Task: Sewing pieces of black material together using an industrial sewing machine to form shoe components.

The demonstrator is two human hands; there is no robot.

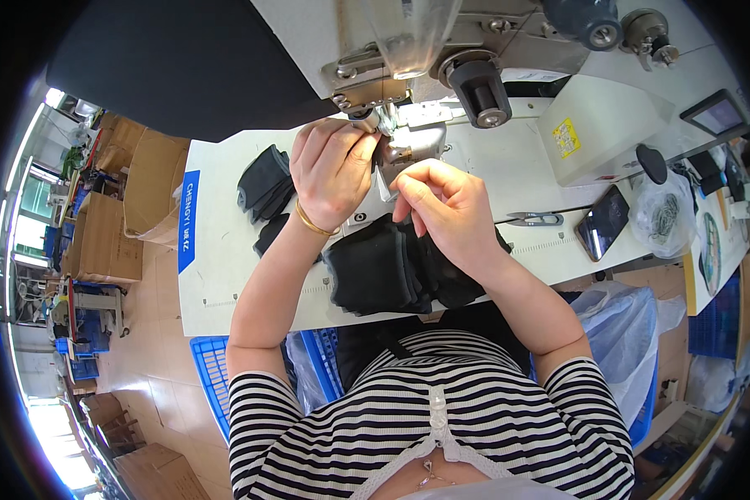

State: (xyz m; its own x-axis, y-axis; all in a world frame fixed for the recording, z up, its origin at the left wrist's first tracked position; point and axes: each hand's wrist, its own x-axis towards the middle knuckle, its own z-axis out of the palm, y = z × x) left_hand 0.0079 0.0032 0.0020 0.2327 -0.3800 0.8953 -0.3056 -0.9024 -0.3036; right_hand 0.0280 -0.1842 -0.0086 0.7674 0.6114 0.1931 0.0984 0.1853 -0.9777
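Observation:
My left hand (333, 169) is up against the needle area of a sewing machine (383, 104), its fingers pinched together beside the presser foot. What sits between those fingertips is mostly hidden, though a bit of dark material shows there. Just to the right, my right hand (448, 208) hovers over the machine's metal sewing arm (415, 143). Its thumb and forefinger are closed at the tips, on something too small to make out. Below both hands, at the table's near edge, lies a stack of black fabric pieces (368, 275). Another dark fabric stack (267, 185) rests left of my left hand.
On the white table (225, 287), thread snips (535, 219) and a phone (602, 223) lie to the right, near a clear plastic bag (665, 217). A white machine housing (596, 125) stands behind them. Blue crates (211, 367) sit below the table edge. Cardboard boxes (108, 237) stand left.

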